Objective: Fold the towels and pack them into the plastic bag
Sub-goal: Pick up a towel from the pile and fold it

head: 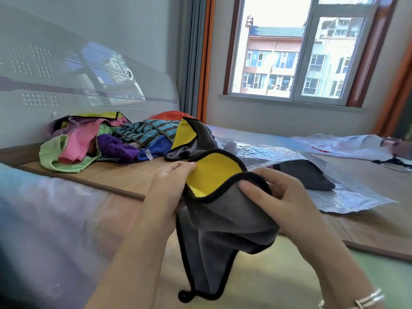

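Fingers of both the left hand (pixel 171 186) and right hand (pixel 283 197) are pinching a grey-and-yellow black-edged towel (pixel 225 210); beyond, a clear plastic bag (pixel 347 197) is holding a folded grey towel (pixel 305 172).

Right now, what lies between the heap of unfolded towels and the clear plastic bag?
Head view: another grey-and-yellow towel at the heap's right edge, then bare wooden surface up to the plastic bag.

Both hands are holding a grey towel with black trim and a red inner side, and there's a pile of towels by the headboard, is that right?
Not quite. In the head view the towel gripped by the left hand and right hand is yellow inside, not red. The pile does lie by the headboard.
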